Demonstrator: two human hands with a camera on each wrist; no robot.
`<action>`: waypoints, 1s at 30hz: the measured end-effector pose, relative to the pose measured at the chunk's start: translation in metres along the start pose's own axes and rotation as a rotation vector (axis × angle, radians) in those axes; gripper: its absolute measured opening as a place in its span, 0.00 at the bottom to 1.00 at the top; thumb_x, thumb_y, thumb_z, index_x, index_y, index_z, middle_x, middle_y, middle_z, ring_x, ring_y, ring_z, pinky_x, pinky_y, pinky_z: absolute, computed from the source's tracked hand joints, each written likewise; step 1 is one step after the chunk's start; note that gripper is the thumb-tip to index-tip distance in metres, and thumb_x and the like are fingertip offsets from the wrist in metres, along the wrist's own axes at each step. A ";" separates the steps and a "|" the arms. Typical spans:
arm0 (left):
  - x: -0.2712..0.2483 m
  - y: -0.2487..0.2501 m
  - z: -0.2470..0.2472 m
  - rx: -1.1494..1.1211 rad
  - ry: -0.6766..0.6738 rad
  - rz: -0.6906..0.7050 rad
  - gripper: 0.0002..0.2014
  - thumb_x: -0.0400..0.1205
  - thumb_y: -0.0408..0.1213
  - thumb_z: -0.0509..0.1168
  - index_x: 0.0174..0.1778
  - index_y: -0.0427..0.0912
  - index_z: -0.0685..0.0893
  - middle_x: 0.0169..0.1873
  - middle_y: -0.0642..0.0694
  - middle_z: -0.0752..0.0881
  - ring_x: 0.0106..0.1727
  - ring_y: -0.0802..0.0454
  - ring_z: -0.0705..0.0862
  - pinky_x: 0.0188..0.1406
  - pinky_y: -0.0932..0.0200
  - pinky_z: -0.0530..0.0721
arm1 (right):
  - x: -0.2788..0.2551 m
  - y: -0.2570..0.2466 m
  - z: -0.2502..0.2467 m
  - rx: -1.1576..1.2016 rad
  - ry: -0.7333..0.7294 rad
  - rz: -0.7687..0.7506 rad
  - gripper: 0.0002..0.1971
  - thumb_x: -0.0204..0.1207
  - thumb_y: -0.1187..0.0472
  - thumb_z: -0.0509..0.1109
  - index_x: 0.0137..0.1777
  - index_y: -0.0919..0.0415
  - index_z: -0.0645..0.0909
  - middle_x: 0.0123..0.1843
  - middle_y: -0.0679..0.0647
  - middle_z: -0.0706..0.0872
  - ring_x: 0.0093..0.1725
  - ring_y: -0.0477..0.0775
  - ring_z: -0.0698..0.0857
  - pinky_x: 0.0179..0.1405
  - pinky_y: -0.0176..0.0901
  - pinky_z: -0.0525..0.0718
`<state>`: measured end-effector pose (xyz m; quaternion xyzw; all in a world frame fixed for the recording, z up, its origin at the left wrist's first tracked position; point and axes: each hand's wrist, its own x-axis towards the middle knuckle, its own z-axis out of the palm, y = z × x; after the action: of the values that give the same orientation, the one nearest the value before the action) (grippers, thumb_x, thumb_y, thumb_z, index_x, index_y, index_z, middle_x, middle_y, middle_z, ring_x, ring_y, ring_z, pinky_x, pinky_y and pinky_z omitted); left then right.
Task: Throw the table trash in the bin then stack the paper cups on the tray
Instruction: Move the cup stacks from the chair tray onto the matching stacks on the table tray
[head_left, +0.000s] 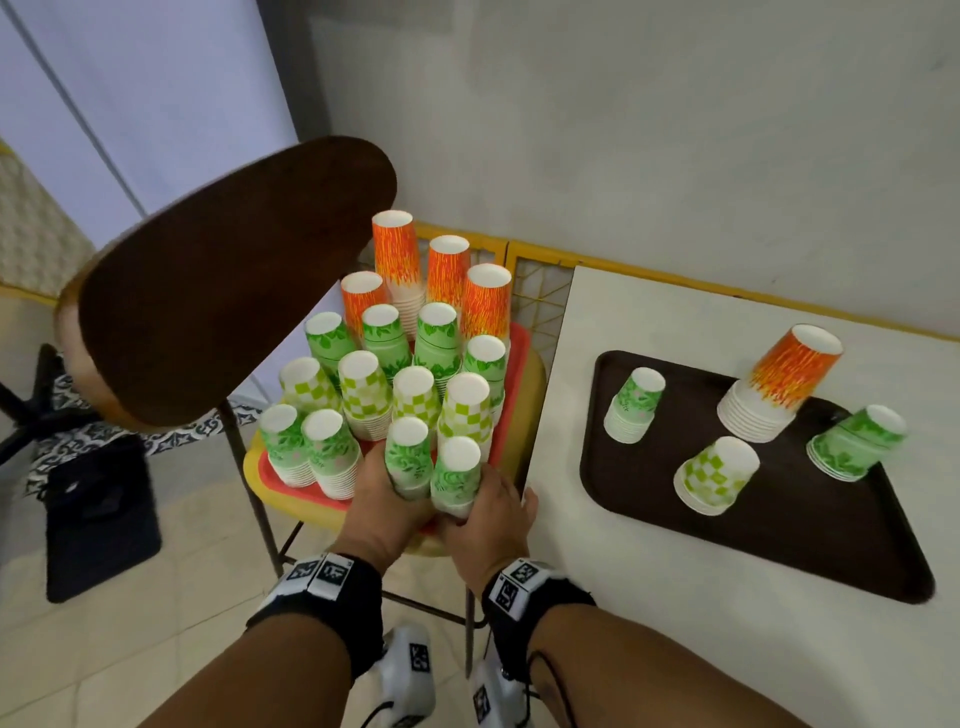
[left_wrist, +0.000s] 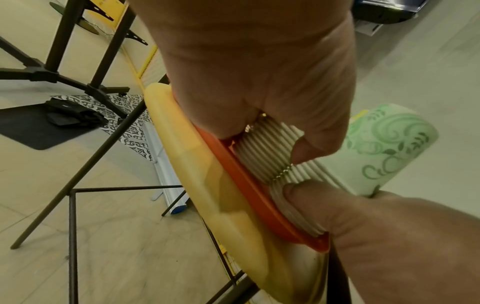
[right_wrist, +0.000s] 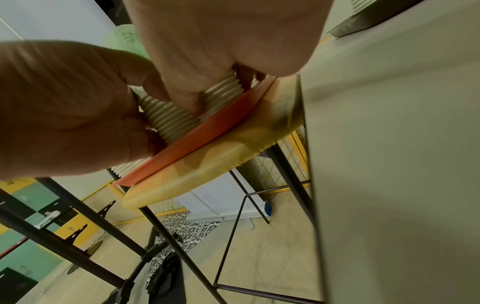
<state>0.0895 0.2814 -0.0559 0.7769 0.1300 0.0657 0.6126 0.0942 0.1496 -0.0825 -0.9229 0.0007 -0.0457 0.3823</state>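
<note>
Both hands (head_left: 447, 512) grip green cup stacks (head_left: 434, 467); wrist views reveal ribbed rims (left_wrist: 270, 148).

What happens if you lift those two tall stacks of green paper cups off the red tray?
The two tall stacks of upside-down green leafy paper cups are probably light, being thin paper. Standing tall and narrow, they may lean or tip. The left hand and right hand grip the ribbed rims low down, so top cups could wobble.
</note>
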 end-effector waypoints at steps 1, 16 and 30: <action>0.001 0.000 0.000 0.004 -0.004 0.021 0.33 0.52 0.47 0.80 0.55 0.52 0.82 0.49 0.46 0.90 0.49 0.49 0.90 0.46 0.49 0.91 | 0.001 0.001 -0.001 0.012 -0.004 -0.003 0.32 0.58 0.43 0.77 0.64 0.48 0.78 0.60 0.43 0.85 0.66 0.50 0.81 0.75 0.56 0.58; -0.022 0.075 0.088 -0.051 -0.006 0.243 0.24 0.66 0.35 0.82 0.51 0.53 0.77 0.43 0.52 0.87 0.41 0.66 0.86 0.40 0.70 0.83 | 0.025 0.040 -0.101 0.197 0.212 -0.027 0.38 0.60 0.41 0.74 0.69 0.57 0.73 0.58 0.53 0.85 0.60 0.58 0.84 0.58 0.55 0.85; 0.023 0.128 0.198 -0.027 0.014 0.201 0.25 0.71 0.38 0.80 0.53 0.61 0.72 0.43 0.59 0.84 0.43 0.74 0.82 0.39 0.70 0.76 | 0.131 0.087 -0.186 0.248 0.372 0.126 0.31 0.67 0.58 0.81 0.69 0.59 0.72 0.62 0.57 0.85 0.63 0.62 0.84 0.60 0.50 0.82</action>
<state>0.1783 0.0753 0.0196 0.7772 0.0546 0.1338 0.6124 0.2119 -0.0477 -0.0026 -0.8426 0.1233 -0.1909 0.4882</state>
